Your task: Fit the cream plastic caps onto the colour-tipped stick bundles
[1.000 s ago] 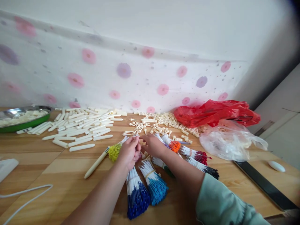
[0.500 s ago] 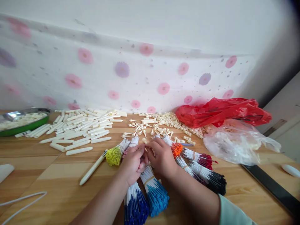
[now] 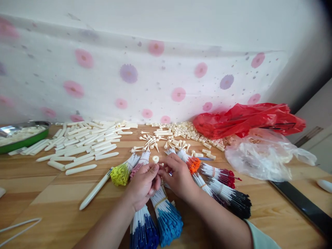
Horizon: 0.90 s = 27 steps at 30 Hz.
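My left hand is closed, thumb and forefinger pinching a small cream plastic pen part whose round, holed end points up. Against it, my right hand has its fingertips pressed together; what they grip is hidden. Below my hands lie rubber-banded bundles of dark blue pen refills and light blue pen refills. Yellow refills and partly covered pink refills fan out left. Orange refills, red refills and black refills lie to the right.
A multicolour pen lies at left, before a pile of cream pen barrels. Peg-like parts and short slotted pieces are heaped behind my hands. A green-sided bowl, red bag, clear bag and black slab flank them.
The camera view has shifted slightly. My right fingertips have drawn back a little from the cream part, and its round end now shows more clearly above my left thumb.
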Tool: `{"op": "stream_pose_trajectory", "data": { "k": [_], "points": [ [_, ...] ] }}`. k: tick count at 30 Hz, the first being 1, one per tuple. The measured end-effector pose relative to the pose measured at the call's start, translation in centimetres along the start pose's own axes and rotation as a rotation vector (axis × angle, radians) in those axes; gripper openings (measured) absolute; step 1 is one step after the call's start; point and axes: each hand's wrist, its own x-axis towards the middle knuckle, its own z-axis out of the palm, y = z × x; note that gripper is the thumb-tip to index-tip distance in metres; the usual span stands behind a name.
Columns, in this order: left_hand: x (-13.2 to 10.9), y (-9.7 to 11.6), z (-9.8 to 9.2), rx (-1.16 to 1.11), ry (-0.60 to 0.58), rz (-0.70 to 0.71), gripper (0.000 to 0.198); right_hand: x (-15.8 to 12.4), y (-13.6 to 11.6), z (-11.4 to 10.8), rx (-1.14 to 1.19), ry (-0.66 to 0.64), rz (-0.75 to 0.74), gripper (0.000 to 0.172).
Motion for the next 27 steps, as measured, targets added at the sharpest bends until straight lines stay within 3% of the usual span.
{"op": "stream_pose_trajectory", "data": {
  "k": [9, 14, 16, 19, 21, 24, 27],
  "points": [
    [-0.2, 0.1, 0.2, 0.083, 0.001, -0.011, 0.046, 0.2, 0.2, -0.3, 0.096, 0.003, 0.045, 0.006],
    [0.2, 0.4, -0.4, 0.605, 0.110, 0.157, 0.039, 0.5, 0.5, -1.3, 0.294, 0.110, 0.167, 0.004],
    [0.3, 0.3, -0.6, 0.755, 0.078, 0.167, 0.037, 0.5, 0.2, -1.7, 0.254, 0.098, 0.058, 0.002],
    [0.3, 0.1, -0.8, 0.853, 0.036, 0.202, 0.035, 0.4, -0.3, -2.1, 0.091, 0.021, -0.183, 0.018],
    [0.3, 0.0, -0.8, 0.891, -0.005, 0.244, 0.035, 0.5, -0.5, -2.3, -0.003, -0.008, -0.261, 0.023],
    [0.2, 0.1, -0.7, 0.921, -0.030, 0.302, 0.038, 0.8, -0.6, -2.8, -0.105, -0.013, -0.246, 0.021],
    [0.0, 0.3, -0.5, 0.928, 0.027, 0.342, 0.041, 1.0, -0.5, -3.5, -0.143, -0.063, -0.175, 0.019]
  ]
}}
